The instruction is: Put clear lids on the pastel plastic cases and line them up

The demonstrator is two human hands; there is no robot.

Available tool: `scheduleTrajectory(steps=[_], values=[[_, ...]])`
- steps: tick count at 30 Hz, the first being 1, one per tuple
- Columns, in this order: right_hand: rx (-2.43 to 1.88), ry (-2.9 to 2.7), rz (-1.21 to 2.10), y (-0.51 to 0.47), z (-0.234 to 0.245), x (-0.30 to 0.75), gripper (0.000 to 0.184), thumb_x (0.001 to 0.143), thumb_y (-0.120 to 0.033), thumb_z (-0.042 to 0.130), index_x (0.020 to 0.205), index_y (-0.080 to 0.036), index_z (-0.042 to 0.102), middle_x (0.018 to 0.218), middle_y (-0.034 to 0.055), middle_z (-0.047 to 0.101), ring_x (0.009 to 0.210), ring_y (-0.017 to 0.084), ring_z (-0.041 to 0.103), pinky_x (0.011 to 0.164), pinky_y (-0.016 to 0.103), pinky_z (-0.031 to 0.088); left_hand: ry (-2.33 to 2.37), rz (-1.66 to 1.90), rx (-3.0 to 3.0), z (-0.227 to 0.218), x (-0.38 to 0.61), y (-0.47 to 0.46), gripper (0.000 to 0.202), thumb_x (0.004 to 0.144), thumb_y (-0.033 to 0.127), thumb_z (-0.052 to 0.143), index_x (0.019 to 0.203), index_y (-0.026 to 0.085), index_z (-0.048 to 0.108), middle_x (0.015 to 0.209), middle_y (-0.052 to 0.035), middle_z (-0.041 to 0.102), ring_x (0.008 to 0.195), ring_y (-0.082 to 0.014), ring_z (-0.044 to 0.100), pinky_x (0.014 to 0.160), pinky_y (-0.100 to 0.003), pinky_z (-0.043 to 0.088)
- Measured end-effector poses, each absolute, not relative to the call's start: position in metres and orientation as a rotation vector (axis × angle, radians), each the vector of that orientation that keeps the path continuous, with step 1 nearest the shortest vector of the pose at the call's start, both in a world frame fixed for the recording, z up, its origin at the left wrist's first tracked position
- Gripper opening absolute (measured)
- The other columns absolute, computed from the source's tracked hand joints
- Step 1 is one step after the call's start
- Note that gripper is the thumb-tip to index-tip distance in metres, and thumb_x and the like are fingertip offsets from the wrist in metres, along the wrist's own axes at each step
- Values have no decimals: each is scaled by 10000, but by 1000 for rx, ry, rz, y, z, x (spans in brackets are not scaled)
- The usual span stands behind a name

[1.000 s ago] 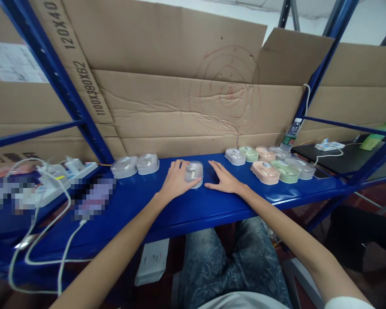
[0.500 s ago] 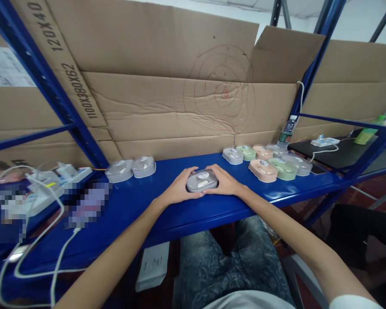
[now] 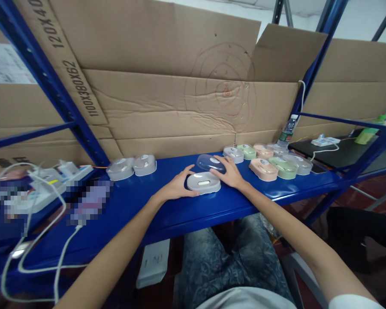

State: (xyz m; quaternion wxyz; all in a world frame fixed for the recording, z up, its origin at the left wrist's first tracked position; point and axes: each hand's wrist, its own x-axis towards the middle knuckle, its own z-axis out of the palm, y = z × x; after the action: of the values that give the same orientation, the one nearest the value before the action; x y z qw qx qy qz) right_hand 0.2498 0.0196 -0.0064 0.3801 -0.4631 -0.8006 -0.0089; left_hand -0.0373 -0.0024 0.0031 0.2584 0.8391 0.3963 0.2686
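Note:
A grey oval case (image 3: 209, 187) with a small white piece in its middle sits on the blue shelf (image 3: 167, 214) in front of me. My left hand (image 3: 176, 185) is closed around its left end, thumb at the near side and fingers behind. In my right hand (image 3: 230, 173) is a clear oval lid (image 3: 207, 162) with a round label, pinched at its right end. The lid is apart from the case, tilted just behind and above it.
Two grey lidded cases (image 3: 144, 165) stand at the back left. Several grey, green and peach cases (image 3: 263, 170) stand to the right, near a water bottle (image 3: 287, 131). Left are a power strip (image 3: 45, 184), white cables (image 3: 59, 257) and a blurred-out phone-like item (image 3: 91, 199). Cardboard (image 3: 154, 107) walls the back.
The clear lid has come off the grey case, lifted up and back by my right hand. My left hand has stayed at the case's left end.

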Motion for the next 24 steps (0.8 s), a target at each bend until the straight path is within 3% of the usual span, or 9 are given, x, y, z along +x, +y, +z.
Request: scheduleTrajectory(steps=[3, 7, 12, 18, 24], values=[[-1493, -2001, -122, 30, -12, 254, 774, 1022, -694, 460, 1590, -168, 466, 1362, 206, 597, 1335, 375, 518, 1150, 516, 404, 1103, 689, 2319, 5, -40, -4, 1107, 697, 516, 897, 1619, 262, 339, 1481, -140, 580, 1399, -382, 528, 1206, -564, 354], [-1674, -2139, -169, 37, -16, 251, 721, 1073, -648, 313, 1554, -150, 514, 1382, 237, 588, 1334, 412, 509, 1122, 563, 398, 1067, 630, 2409, 8, -39, -7, 867, 713, 526, 882, 1475, 282, 548, 1420, -101, 617, 1325, -370, 553, 1171, -552, 401], [-1497, -2176, -146, 23, -9, 248, 671, 1102, -564, 254, 1537, -133, 530, 1417, 223, 584, 1352, 390, 508, 1152, 571, 388, 1055, 655, 2442, 7, -35, -9, 854, 701, 516, 893, 1456, 287, 568, 1397, -94, 629, 1305, -365, 535, 1152, -550, 414], [-815, -2418, -5, -5, 2, 237, 617, 1041, -610, 489, 1522, -226, 531, 1444, 136, 603, 1358, 320, 535, 1187, 510, 415, 1092, 682, 2456, 5, -33, -10, 916, 702, 540, 887, 1499, 271, 524, 1423, -108, 603, 1308, -368, 524, 1148, -550, 421], [-838, -2499, 22, -7, -3, 228, 698, 963, -671, 620, 1482, -206, 576, 1381, 153, 645, 1301, 331, 595, 1129, 500, 479, 1141, 694, 2437, 3, -28, -13, 1001, 685, 507, 894, 1546, 230, 464, 1495, -145, 546, 1367, -389, 504, 1185, -557, 396]])
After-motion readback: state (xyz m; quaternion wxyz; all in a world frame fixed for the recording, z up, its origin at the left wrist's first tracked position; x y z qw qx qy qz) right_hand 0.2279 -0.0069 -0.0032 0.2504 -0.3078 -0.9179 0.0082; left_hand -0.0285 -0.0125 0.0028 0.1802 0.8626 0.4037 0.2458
